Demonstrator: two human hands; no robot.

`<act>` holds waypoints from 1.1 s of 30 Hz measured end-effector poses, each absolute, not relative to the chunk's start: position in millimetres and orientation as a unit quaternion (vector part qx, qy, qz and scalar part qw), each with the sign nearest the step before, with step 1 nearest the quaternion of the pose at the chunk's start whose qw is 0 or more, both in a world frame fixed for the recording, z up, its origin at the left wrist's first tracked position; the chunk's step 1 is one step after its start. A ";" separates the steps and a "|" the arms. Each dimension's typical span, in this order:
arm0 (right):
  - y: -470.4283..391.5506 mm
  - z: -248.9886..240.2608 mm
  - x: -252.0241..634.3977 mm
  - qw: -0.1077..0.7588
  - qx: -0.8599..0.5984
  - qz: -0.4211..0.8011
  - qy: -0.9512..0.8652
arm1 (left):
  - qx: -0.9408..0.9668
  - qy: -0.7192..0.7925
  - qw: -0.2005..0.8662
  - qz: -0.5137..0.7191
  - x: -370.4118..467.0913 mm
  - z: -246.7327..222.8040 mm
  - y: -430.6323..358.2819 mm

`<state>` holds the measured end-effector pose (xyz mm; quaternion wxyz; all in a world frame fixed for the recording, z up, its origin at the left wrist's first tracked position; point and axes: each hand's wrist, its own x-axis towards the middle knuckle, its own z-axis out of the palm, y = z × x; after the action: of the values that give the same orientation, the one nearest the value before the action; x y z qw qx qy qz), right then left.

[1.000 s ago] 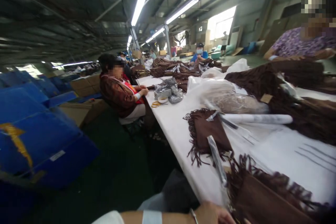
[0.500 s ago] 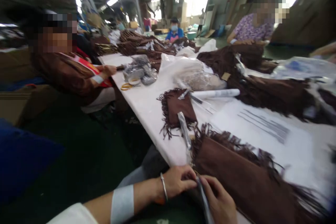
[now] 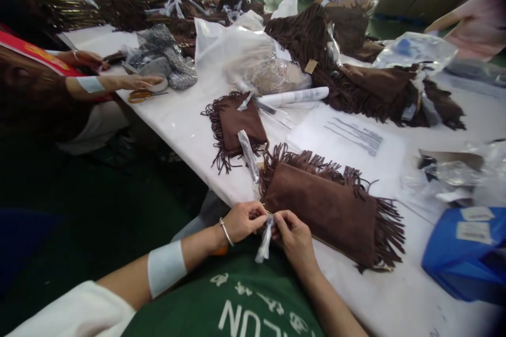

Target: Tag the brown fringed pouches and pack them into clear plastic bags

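Observation:
A brown fringed suede bag (image 3: 324, 200) lies flat at the table edge, its near left corner between my hands. At that corner a bunched strip of clear plastic wrap (image 3: 264, 246) hangs down over my apron. My left hand (image 3: 245, 222) pinches its upper end, close to a small gold-coloured metal piece. My right hand (image 3: 294, 239) is closed on the wrap from the other side, thumb against forefinger. The exact fingertip hold is partly hidden. A plastic-wrapped strap (image 3: 248, 155) runs from near this corner towards a smaller fringed pouch (image 3: 242, 124).
Printed paper (image 3: 348, 134), a white roll (image 3: 294, 97) and a plastic bag of pale cords (image 3: 264, 66) lie beyond. A blue bin (image 3: 460, 253) stands right. Scissors (image 3: 140, 96) lie beside a co-worker's hand (image 3: 136, 82). Brown fringed goods (image 3: 379, 89) are piled farther back.
My view has tipped down and swung right, bringing in the blue bin and my green apron. The plastic between my hands now hangs short and bunched. The co-worker's hand has reached towards the scissors.

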<state>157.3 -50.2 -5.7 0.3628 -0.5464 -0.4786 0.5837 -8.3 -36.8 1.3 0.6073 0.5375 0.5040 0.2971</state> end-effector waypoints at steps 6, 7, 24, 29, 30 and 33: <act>-49.1 -8.0 158.0 0.345 -0.555 0.572 -0.495 | 0.574 0.522 0.558 0.294 -4.8 1.8 -37.6; -49.0 -8.2 158.5 0.344 -0.553 0.574 -0.496 | 0.584 0.524 0.545 0.295 -4.5 2.1 -37.8; -53.9 -3.0 155.8 0.375 -0.544 0.563 -0.496 | 0.595 0.550 0.491 0.320 1.3 -2.0 -38.3; -56.6 -6.6 154.1 0.393 -0.542 0.559 -0.488 | 0.478 0.567 0.602 0.295 -10.9 1.2 -50.3; -56.8 -6.6 153.5 0.393 -0.543 0.560 -0.487 | 0.474 0.563 0.610 0.293 -12.8 2.4 -52.9; -57.1 -4.2 151.8 0.394 -0.545 0.556 -0.489 | 0.480 0.546 0.620 0.296 -12.2 6.5 -56.3</act>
<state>151.8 -57.1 -4.2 0.3938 -0.5448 -0.4886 0.5563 -12.2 -56.3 6.5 0.6197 0.4801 0.5459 0.2959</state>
